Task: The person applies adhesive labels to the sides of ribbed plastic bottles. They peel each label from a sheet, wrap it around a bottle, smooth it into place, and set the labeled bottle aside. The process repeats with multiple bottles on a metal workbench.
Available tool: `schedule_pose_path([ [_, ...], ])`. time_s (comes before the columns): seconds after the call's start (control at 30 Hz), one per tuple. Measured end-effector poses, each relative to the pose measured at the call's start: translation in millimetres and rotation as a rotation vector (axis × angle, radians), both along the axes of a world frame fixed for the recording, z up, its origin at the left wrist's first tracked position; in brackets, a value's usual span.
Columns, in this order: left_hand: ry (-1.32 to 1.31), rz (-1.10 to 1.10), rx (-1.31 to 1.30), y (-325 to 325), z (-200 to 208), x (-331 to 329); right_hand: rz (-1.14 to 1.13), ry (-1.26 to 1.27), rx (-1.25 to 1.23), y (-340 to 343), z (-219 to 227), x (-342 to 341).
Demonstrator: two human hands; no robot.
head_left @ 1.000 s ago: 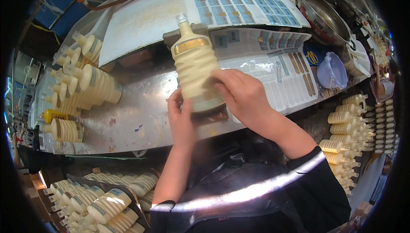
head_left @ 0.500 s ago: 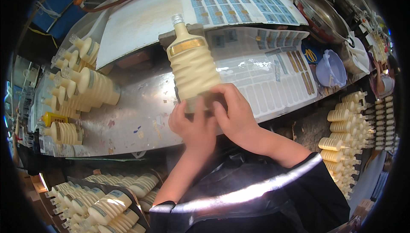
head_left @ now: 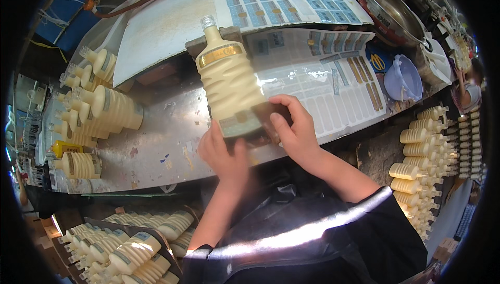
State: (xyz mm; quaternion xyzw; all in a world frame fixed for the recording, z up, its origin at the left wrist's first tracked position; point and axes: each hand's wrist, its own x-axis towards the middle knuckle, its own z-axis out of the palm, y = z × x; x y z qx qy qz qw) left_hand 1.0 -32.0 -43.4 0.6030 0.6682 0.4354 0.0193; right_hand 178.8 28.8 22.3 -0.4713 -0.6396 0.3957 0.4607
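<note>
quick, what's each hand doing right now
Left hand: fingers pressed on the base end of the cream ribbed bottle; a closed grip cannot be told.
Right hand: fingers curled on the bottle's lower side, by a dark block.

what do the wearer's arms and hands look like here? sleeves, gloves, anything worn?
Both hands are bare: no gloves, and no rings or watch that I can make out on the left hand or the right hand. Forearms are bare too. A black, glossy garment, apron-like, covers the body, its edge crossing the right forearm; the fabric catches a bright sheen.
</note>
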Motion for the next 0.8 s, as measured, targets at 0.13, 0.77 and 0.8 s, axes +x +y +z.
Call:
schedule_pose_path([
  [0.13, -0.148, -0.018, 0.063, 9, 2, -8, -0.135, -0.128, 0.139, 12, -11, 5],
  [0.77, -0.034, -0.066, 0.252, 22, 40, -4, 0.225, -0.548, 0.861, 0, 68, -15],
  [0.8, -0.03, -0.068, 0.245, 22, 41, -4, 0.242, -0.538, 0.886, -1, 64, -19],
])
